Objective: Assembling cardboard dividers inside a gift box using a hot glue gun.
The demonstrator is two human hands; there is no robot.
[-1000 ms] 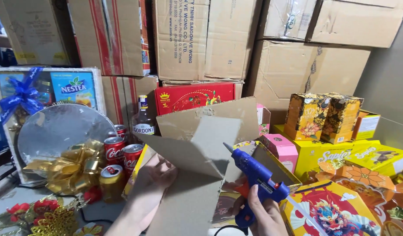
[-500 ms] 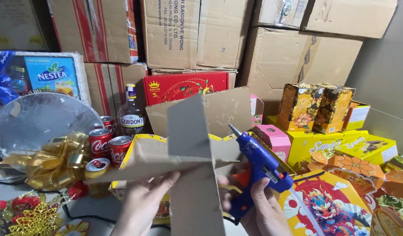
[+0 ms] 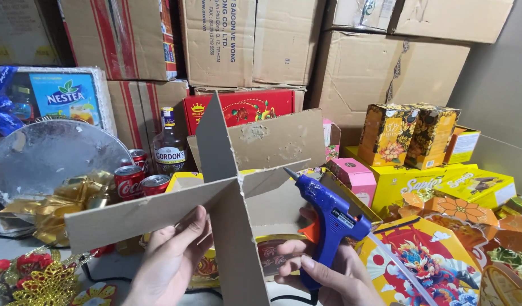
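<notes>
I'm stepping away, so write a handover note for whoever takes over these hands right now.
Left hand: grips the cardboard cross piece from below, holding it up above the goods.
Right hand: holds the blue glue gun, nozzle pointing at the cardboard near the joint, not touching it.
Nearby: red cans, glass bottle, pink box, yellow boxes.
Done: panels stand crossed; old dried glue marks the back panel.
Left: no fresh glue visible at the joint.
</notes>
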